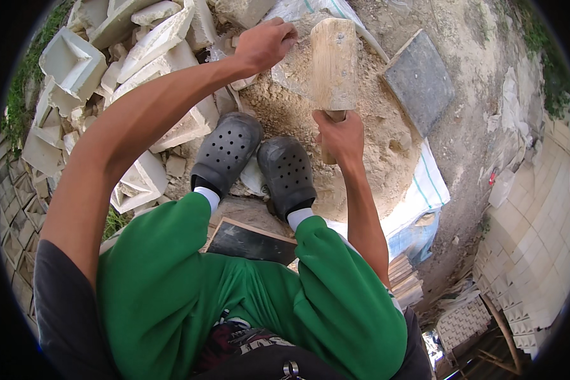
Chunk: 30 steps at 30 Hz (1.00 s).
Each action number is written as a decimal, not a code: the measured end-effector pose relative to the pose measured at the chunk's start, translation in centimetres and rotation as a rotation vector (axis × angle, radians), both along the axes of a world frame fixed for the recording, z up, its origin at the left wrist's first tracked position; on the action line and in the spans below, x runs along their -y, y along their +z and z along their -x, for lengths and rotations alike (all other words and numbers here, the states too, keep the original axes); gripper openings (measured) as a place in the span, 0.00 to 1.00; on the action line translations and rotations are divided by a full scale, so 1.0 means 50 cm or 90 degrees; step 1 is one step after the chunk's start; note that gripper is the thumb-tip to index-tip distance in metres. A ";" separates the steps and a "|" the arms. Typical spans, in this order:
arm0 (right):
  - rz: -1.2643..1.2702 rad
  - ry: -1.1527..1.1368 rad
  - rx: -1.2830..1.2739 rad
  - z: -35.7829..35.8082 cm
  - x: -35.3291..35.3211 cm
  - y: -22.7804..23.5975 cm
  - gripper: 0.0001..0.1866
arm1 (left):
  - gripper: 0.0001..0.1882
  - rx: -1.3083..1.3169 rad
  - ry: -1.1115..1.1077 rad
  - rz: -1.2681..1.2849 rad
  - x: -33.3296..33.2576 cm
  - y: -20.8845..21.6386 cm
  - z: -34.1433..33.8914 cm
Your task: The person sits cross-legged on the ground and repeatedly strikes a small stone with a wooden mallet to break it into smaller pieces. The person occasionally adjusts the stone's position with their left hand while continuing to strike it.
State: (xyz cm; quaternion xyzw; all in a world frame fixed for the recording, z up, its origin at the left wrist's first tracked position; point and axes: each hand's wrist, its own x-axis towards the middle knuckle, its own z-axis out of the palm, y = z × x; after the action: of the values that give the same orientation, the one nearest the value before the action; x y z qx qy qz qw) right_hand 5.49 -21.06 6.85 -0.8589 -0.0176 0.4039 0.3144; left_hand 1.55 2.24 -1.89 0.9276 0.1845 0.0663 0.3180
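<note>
My right hand is wrapped round the short handle of a wooden mallet, whose pale block head points away from me. Under the mallet spreads a heap of crushed, sandy rubble on a white woven sack with thin green stripes. My left hand is closed, reaching over the far left side of the heap beside the broken pieces. Its fingertips are turned from view, and I cannot make out what they hold, if anything.
Broken white cast blocks are piled on the left. A grey square slab lies right of the heap. My grey clogs stand at the heap's near edge, by a dark framed board. Pale patterned blocks are stacked at right.
</note>
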 end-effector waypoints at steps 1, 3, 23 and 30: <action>-0.041 0.009 0.042 0.002 0.006 0.000 0.18 | 0.10 -0.005 -0.002 0.006 -0.001 0.002 -0.001; -0.128 0.025 0.124 0.008 0.020 -0.010 0.17 | 0.10 -0.015 -0.005 0.015 -0.003 0.001 -0.003; -0.058 -0.081 0.058 -0.002 0.050 -0.029 0.13 | 0.10 0.052 -0.107 0.051 0.054 0.008 -0.013; -0.174 -0.002 0.145 0.003 0.012 -0.010 0.18 | 0.09 0.088 -0.054 -0.011 0.026 0.001 0.027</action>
State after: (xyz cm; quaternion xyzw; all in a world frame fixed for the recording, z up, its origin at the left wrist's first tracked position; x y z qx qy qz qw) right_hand 5.32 -21.68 6.33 -0.8485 -0.1068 0.2972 0.4247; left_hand 0.18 0.95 -1.82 0.9306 0.1221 0.1182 0.3241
